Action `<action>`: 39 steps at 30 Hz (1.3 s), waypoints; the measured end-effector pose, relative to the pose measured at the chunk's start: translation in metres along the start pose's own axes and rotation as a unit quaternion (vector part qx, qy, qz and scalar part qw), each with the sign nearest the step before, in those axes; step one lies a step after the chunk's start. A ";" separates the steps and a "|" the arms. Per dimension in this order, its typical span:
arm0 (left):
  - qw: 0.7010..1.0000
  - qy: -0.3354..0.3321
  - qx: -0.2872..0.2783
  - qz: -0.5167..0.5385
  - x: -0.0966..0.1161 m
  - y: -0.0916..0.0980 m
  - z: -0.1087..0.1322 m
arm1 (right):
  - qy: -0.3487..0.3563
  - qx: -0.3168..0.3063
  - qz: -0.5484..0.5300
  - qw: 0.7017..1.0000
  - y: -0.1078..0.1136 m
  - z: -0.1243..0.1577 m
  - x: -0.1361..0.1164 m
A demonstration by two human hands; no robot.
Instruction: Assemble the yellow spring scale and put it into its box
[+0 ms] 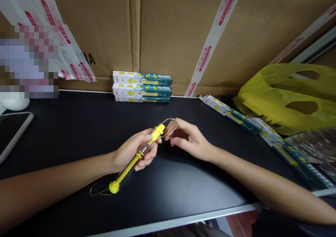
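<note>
My left hand (pixel 141 147) is wrapped round a spring scale (pixel 128 169), a slim clear tube with yellow inner parts and yellow ends. The scale is held at a slant above the black table, its upper end pointing right and away from me. A wire hook (pixel 95 191) sticks out of its lower end. At the upper end, a bent wire loop (pixel 171 119) reaches my right hand (pixel 191 139). The fingers of that hand are curled at the loop, with the index finger touching the wire. Some of my right fingertips are hidden behind the loop and the hand.
Spring scale boxes (pixel 142 87) are stacked at the back of the black table (pixel 78 132). More boxes (pixel 231 115) lie at right beside a yellow plastic bag (pixel 262 90). A phone (pixel 14 132) lies at left. Taped cardboard (pixel 168 37) stands behind.
</note>
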State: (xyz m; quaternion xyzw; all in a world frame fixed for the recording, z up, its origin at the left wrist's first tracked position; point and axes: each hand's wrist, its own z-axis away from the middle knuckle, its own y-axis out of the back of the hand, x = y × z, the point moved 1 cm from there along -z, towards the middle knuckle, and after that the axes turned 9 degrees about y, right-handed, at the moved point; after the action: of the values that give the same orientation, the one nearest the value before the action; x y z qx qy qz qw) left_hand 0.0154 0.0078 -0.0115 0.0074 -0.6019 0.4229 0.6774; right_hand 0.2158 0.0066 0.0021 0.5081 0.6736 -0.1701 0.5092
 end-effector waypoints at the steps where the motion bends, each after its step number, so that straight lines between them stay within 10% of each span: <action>1: 1.000 -0.005 0.009 -0.006 0.000 0.000 0.000 | 0.003 -0.015 0.014 1.000 0.004 0.000 -0.002; 19: 0.997 0.062 -0.034 -0.010 0.002 0.004 -0.002 | -0.080 0.014 -0.010 0.997 -0.016 0.002 -0.001; 28: 0.998 0.024 0.043 -0.031 -0.003 -0.003 -0.006 | -0.130 0.063 -0.075 0.987 -0.027 0.000 0.002; 39: 0.999 0.028 0.006 -0.033 -0.002 0.000 -0.004 | 0.052 -0.010 0.199 0.979 -0.017 0.000 0.000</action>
State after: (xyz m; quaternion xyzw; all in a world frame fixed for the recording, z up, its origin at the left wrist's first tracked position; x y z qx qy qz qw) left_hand 0.0190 0.0090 -0.0147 0.0197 -0.5797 0.4042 0.7072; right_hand 0.2008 -0.0004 -0.0030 0.6347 0.5864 -0.0320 0.5022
